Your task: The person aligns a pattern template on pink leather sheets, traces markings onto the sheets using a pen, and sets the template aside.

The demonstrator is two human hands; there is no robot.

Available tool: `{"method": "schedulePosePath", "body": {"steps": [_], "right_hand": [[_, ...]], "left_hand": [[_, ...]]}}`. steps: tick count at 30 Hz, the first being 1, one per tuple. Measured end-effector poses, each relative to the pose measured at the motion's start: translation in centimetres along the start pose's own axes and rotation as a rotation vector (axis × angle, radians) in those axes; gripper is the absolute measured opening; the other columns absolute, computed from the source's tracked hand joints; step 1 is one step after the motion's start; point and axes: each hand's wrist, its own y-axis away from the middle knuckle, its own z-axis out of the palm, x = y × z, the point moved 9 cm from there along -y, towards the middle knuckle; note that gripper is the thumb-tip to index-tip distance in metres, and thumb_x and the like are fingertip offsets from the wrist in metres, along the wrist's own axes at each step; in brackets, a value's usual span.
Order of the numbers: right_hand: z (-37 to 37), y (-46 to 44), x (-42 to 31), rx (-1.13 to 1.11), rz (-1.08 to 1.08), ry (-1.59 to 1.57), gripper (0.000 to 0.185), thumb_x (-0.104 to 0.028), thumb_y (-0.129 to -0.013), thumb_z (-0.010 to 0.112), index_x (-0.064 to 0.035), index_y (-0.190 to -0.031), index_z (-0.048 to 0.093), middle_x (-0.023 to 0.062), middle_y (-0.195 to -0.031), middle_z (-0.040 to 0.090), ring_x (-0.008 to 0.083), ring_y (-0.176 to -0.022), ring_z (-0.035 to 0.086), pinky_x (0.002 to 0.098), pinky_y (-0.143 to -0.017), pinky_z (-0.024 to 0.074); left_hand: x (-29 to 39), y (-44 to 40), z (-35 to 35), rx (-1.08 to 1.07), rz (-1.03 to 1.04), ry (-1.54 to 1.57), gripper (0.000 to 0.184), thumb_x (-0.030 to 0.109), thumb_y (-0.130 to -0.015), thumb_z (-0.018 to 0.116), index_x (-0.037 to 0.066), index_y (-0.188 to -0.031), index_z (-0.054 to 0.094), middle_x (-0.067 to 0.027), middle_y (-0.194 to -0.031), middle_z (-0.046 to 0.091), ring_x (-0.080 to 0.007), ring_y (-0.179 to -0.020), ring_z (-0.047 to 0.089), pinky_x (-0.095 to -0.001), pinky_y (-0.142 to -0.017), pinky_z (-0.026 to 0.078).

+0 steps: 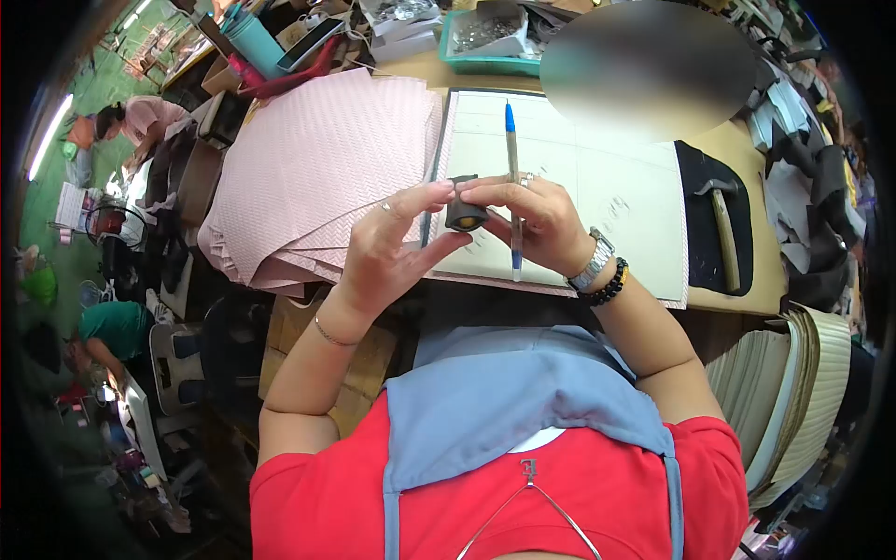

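Between my two hands is a small dark object (464, 207) with a round yellowish spot on its lower end. The fingertips and thumb of my left hand (392, 238) touch its left side. My right hand (537, 219) pinches its right side and also has a blue-capped pen (511, 154) held upright between the fingers. Under the hands lies a pale sheet (597, 168) with handwriting on it. A stack of pink patterned sheets (317, 159) lies to the left of it.
A hammer (725, 233) rests on a black pad (695, 187) at the right. At the back are a teal tray (490, 65) of small parts and a red tray (289, 82). More sheets (793, 401) stand at the lower right. Two people are at the far left.
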Motion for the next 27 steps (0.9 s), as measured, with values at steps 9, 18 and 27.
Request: {"method": "schedulePosePath", "body": {"steps": [9, 18, 27], "right_hand": [[2.4, -2.4, -0.9, -0.086, -0.063, -0.088, 0.036, -0.008, -0.075, 0.078, -0.011, -0.109, 0.066, 0.0067, -0.084, 0.068, 0.0197, -0.064, 0.06, 0.0314, -0.061, 0.0502], [15.6, -6.9, -1.6, -0.33, -0.157, -0.077, 0.033, -0.031, -0.081, 0.072, -0.0107, -0.105, 0.062, 0.0095, -0.098, 0.069, 0.0313, -0.093, 0.066, 0.0385, -0.079, 0.0517], [33.9, -6.3, -4.3, -0.699, -0.403, 0.525, 0.053, -0.015, -0.084, 0.061, -0.0088, -0.134, 0.046, 0.0111, -0.142, 0.047, 0.0252, -0.133, 0.044, 0.0542, -0.093, 0.0418]], "left_hand": [[3.1, 0.6, -7.7, 0.091, -0.036, -0.356, 0.032, -0.001, -0.076, 0.074, 0.006, -0.106, 0.065, -0.0097, -0.091, 0.067, -0.0223, -0.077, 0.066, -0.0296, -0.067, 0.053], [0.0, 10.8, -19.8, -0.031, -0.62, -0.63, 0.02, 0.002, -0.084, 0.066, 0.005, -0.104, 0.063, -0.0118, -0.093, 0.064, -0.0282, -0.082, 0.064, -0.033, -0.073, 0.051], [-2.5, 15.7, -20.1, -0.077, -0.592, -0.683, 0.023, 0.003, -0.082, 0.068, 0.008, -0.103, 0.062, -0.0107, -0.091, 0.063, -0.029, -0.08, 0.064, -0.0351, -0.067, 0.053]]}}
